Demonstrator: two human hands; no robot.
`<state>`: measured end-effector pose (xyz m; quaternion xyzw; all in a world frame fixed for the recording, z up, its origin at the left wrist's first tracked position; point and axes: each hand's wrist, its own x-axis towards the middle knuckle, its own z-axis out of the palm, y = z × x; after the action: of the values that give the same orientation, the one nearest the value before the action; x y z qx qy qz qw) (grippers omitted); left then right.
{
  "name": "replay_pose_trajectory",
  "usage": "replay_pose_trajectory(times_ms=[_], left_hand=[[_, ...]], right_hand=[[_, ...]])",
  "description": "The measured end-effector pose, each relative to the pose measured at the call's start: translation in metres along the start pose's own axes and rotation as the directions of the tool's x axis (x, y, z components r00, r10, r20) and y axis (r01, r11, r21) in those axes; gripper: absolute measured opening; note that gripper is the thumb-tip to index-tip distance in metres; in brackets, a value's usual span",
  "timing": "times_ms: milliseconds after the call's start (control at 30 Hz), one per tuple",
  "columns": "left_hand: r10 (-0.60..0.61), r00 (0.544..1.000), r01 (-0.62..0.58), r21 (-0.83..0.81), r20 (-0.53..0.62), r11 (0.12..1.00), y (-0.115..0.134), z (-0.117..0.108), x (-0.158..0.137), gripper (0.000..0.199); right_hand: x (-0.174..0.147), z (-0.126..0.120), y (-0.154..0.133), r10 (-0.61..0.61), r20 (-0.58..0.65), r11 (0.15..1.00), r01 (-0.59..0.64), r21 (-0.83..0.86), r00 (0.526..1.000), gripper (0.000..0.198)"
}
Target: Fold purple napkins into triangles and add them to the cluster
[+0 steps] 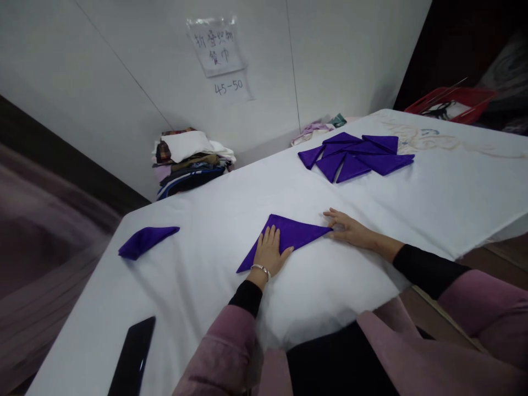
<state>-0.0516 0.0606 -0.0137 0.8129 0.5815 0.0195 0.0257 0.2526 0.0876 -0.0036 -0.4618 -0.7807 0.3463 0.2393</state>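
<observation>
A purple cloth napkin (299, 232), folded into a triangle, lies on the white-covered table in front of me. My left hand (270, 250) rests flat on its left half, fingers stretched out. At the napkin's right corner is my right hand (350, 230), thumb and index finger pinched on the tip, the other fingers lifted. Another folded purple napkin (146, 241) sits by itself at the left. Farther back on the right, several purple triangles (358, 154) overlap in a loose group.
A black phone-like slab (132, 357) lies at the lower left of the table (198, 319). Beyond the far edge are a stack of folded cloths (192, 162) and some pinkish fabric (313, 132). A red basket (474, 104) stands at the far right. Handwritten signs (218, 47) hang on the wall.
</observation>
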Motion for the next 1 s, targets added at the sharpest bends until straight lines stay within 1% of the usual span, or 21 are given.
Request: replay_pose_trajectory(times_ms=[100,200,300,400,500,667,800,1000], left_hand=[[-0.005,1.000,0.005,0.001,0.007,1.000,0.000,-0.001,0.000,0.075],[-0.005,1.000,0.005,-0.002,0.007,1.000,0.000,-0.002,0.000,0.075],[-0.005,1.000,0.005,-0.005,0.011,1.000,0.001,-0.002,0.000,0.076],[-0.010,1.000,0.010,-0.008,0.023,1.000,0.001,-0.004,0.000,0.075],[-0.014,0.999,0.014,-0.009,0.032,1.000,0.002,-0.004,0.000,0.076],[-0.010,0.999,0.011,-0.009,0.030,1.000,0.002,-0.003,0.001,0.077],[-0.011,1.000,0.011,-0.002,0.028,1.000,0.001,-0.002,0.001,0.076],[-0.018,0.999,0.017,0.009,0.042,1.000,0.001,-0.003,0.001,0.078]], right_hand=[[0.004,0.006,-0.004,-0.009,-0.019,1.000,0.009,0.000,1.000,0.027],[0.010,0.007,-0.004,-0.024,-0.015,0.999,0.023,-0.031,1.000,0.028],[0.012,0.005,0.002,-0.055,0.038,0.994,0.058,-0.088,0.998,0.027],[0.012,0.005,0.010,-0.060,0.086,0.985,0.074,-0.159,0.994,0.024],[0.011,0.006,0.014,-0.055,0.086,0.976,0.071,-0.205,0.995,0.022],[0.008,0.008,0.016,-0.021,0.048,0.969,0.032,-0.244,0.999,0.023],[0.006,0.007,0.017,0.017,0.022,0.964,-0.011,-0.266,1.000,0.021],[0.006,0.007,0.015,0.054,-0.006,0.967,-0.054,-0.248,0.999,0.017]])
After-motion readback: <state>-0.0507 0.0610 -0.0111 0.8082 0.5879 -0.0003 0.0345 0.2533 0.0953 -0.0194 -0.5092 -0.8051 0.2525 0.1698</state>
